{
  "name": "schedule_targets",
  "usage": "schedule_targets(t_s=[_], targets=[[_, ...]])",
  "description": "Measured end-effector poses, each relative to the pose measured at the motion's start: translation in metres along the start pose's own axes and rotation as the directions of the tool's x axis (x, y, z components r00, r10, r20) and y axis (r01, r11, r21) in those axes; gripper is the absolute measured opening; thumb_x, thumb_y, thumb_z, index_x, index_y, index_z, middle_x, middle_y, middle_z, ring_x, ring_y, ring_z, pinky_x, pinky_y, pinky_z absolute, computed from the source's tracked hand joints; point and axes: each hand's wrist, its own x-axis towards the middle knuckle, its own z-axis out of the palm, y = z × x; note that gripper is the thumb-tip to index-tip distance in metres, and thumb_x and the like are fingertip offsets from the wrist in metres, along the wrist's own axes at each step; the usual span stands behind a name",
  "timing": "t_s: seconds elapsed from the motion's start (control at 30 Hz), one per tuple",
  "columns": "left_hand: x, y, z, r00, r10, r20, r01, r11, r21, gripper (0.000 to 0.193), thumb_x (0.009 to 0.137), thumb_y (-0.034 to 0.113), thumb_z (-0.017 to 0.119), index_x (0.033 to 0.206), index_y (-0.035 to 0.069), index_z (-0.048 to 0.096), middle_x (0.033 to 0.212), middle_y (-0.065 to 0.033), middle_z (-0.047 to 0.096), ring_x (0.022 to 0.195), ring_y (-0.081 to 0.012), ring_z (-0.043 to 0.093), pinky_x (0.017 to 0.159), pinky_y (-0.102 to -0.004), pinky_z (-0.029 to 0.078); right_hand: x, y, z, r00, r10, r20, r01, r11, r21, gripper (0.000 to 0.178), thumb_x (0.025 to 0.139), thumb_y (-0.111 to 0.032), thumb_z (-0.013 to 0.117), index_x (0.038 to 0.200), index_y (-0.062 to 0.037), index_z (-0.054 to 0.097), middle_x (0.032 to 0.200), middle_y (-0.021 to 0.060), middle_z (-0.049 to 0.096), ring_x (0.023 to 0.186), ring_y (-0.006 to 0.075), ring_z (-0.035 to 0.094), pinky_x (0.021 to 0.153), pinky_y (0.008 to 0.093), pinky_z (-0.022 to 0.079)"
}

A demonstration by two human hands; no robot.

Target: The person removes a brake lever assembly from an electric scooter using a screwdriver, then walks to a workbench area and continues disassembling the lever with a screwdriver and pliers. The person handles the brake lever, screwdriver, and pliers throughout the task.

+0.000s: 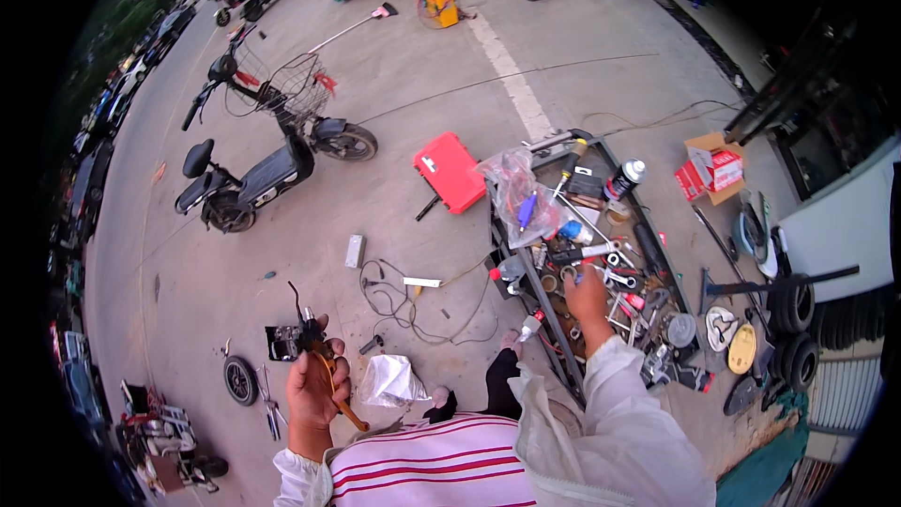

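Left hand (317, 387) grips a black brake-lever assembly with orange cable (310, 338); right hand (589, 300) digs in the cluttered metal tool tray (601, 253).
Right fingers are hidden, so I cannot tell their state; reaching blind could snag on wrenches, and the dangling cable may catch.

We see an outdoor concrete forecourt (394, 66) in flat daylight, crossed by a painted white line (511, 75). Parked scooters (253, 164) stand left; a dark shopfront (826, 103) lies right.

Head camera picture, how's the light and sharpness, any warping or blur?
Head view: soft, even daylight with faint shadows; strong fisheye bending, the white painted line curves and black corners ring the frame; the tool tray is fairly sharp, edges softer; the left hand and right hand show no marked blur.
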Motion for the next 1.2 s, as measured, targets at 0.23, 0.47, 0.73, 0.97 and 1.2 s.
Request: schedule_targets(t_s=[0.23, 0.47, 0.73, 0.97, 1.2], targets=[[0.022, -0.008, 0.026, 1.000, -0.013, 0.002, 0.013, 0.993, -0.118, 0.106, 0.076, 0.084, 0.045, 0.148, 0.009, 0.026, 0.107, -0.0121, 0.049, 0.060, -0.0156, 0.042, 0.041, -0.0254, 0.034, 0.146, -0.075, 0.111, 0.988, -0.107, -0.113, 0.117, 0.990, 0.079, 0.047, 0.079, -0.031, 0.072, 0.116, -0.0028, 0.061, 0.101, 0.0231, 0.065, 0.096, 0.0403, 0.062, 0.080, 0.0481, 0.048], [-0.003, 0.014, 0.024, 0.997, -0.058, -0.048, 0.053, 0.994, -0.100, 0.120, 0.069, 0.097, 0.014, 0.133, -0.001, 0.043, 0.093, -0.0115, 0.052, 0.045, -0.0121, 0.038, 0.036, -0.0253, 0.034, 0.151, -0.070, 0.106, 0.995, 0.026, 0.094, -0.039, 0.989, 0.144, 0.046, 0.080, -0.026, 0.071, 0.115, 0.0005, 0.059, 0.106, 0.0256, 0.064, 0.099, 0.0422, 0.062, 0.089, 0.0463, 0.047], [-0.082, -0.004, -0.017, 0.991, 0.071, -0.111, -0.067, 0.997, 0.040, 0.113, 0.074, 0.093, 0.015, 0.130, 0.003, 0.053, 0.074, -0.0118, 0.060, 0.047, -0.0129, 0.047, 0.044, -0.0236, 0.035, -0.070, -0.263, -0.054, 0.595, -0.595, 0.540, -0.195, 0.545, 0.815, 0.016, 0.095, -0.018, 0.054, 0.105, -0.0052, 0.050, 0.083, 0.0038, 0.058, 0.061, 0.0093, 0.056, 0.052, 0.0226, 0.047], [-0.185, -0.007, -0.064, 0.953, 0.240, -0.183, -0.210, 0.963, 0.171, 0.106, 0.081, 0.087, 0.007, 0.125, 0.005, 0.057, 0.076, -0.0083, 0.062, 0.065, -0.0162, 0.052, 0.060, -0.0243, 0.036, -0.275, -0.346, -0.141, -0.028, -0.797, 0.604, 0.207, 0.586, 0.783, 0.029, 0.097, -0.022, 0.052, 0.119, -0.0020, 0.052, 0.079, 0.0067, 0.064, 0.070, 0.0169, 0.062, 0.061, 0.0354, 0.048], [-0.268, -0.012, -0.092, 0.955, 0.268, -0.128, -0.276, 0.960, -0.051, 0.100, 0.082, 0.087, 0.009, 0.125, 0.006, 0.050, 0.084, -0.0069, 0.059, 0.056, -0.0125, 0.049, 0.044, -0.0248, 0.037, -0.380, -0.366, -0.170, -0.003, -0.737, 0.676, 0.576, 0.551, 0.604, 0.027, 0.096, -0.028, 0.056, 0.112, -0.0068, 0.060, 0.068, 0.0137, 0.063, 0.063, 0.0335, 0.063, 0.058, 0.0415, 0.047]])
